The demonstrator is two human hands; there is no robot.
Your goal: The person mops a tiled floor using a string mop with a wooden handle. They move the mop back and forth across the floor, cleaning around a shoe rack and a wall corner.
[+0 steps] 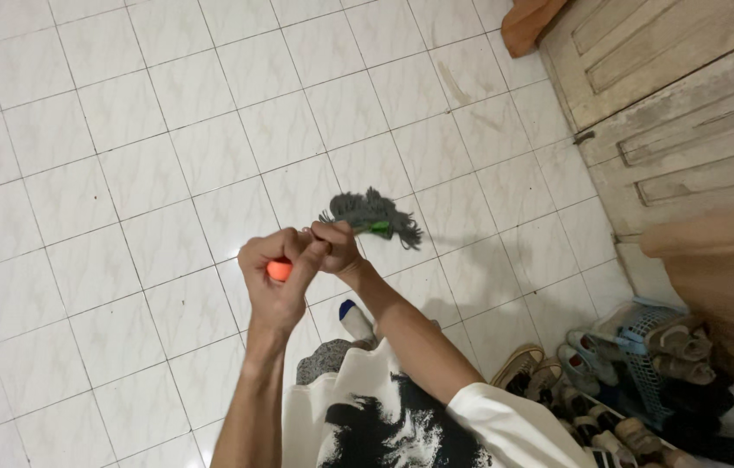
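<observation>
Left hand (276, 273): closed around the orange end of a mop handle (279, 269), which shows between the fingers. Right hand (337, 245): closed on the same handle just right of the left hand, the two hands touching. The grey string mop head (373, 214) with a green collar sits just beyond the right hand, raised above the white tiled floor (124, 173) near the middle of the scene. A foot in a white sock with a blue toe (354, 319) stands on the tiles below the hands. A wooden door (688, 78) stands far right. Shoes and a blue plastic basket (644, 347) lie near right.
</observation>
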